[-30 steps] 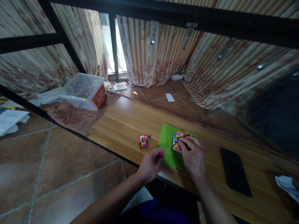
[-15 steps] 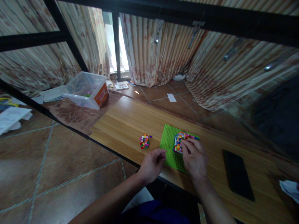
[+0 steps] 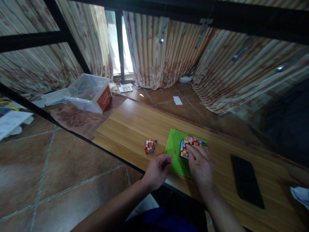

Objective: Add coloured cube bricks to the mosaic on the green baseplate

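A green studded baseplate (image 3: 172, 146) lies on the wooden table. On its right part stands a low block build (image 3: 185, 141) topped with many small coloured pieces. My right hand (image 3: 201, 161) rests over the front of this build, fingers pinched against its top; whatever is between the fingertips is hidden. By the baseplate's left front edge hovers my left hand (image 3: 159, 170), its thumb and fingertips drawn together, with a small pinkish bit perhaps at the tips. A cluster of small colourful bricks (image 3: 149, 147) lies on the table left of the baseplate.
To the right on the table (image 3: 125, 122) lies a black phone-like slab (image 3: 247, 181), with crumpled white paper (image 3: 300, 195) beyond it. A clear plastic bin (image 3: 89, 93) with an orange label stands on a floor mat at far left. Black metal bars cross the upper view.
My right hand's fingers have shifted slightly on top of the build, showing more of its right side. The left hand stays in nearly the same place.
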Demonstrator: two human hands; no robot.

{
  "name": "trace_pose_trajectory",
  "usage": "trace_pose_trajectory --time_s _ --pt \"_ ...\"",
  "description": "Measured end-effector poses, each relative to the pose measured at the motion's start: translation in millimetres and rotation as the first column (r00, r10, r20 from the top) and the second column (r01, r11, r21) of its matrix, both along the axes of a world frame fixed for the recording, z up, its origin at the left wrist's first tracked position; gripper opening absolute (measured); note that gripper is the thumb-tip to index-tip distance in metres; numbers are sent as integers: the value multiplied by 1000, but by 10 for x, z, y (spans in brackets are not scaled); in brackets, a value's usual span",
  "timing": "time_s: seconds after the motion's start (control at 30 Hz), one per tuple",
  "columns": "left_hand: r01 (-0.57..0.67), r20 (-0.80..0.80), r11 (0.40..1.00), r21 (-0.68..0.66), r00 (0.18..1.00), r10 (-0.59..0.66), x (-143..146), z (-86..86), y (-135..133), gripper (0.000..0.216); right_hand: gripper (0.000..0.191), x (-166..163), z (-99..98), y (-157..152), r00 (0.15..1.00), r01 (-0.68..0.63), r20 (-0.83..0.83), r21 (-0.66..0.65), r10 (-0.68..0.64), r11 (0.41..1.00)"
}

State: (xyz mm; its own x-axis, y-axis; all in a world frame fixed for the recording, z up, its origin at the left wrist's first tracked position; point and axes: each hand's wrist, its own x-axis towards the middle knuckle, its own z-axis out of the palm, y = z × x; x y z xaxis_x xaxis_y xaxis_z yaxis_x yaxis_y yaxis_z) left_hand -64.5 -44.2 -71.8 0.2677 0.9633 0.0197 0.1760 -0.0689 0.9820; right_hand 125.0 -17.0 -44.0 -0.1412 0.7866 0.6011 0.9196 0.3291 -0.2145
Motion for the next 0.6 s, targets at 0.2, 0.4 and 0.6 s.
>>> trace_pose_trajectory --time_s 0.2,0.4,0.6 --pt "1 8 1000 -16 1000 -1 -10 -12 0 25 26 -18 -31 -4 999 12 -34 1 -12 1000" --pt "-16 77 997 -80 997 22 8 8 5 23 27 -27 -36 1 996 12 -93 -47 -16 999" --pt "-91 219 989 -115 969 115 42 120 35 23 31 -46 16 12 985 -6 -170 -101 -11 995"
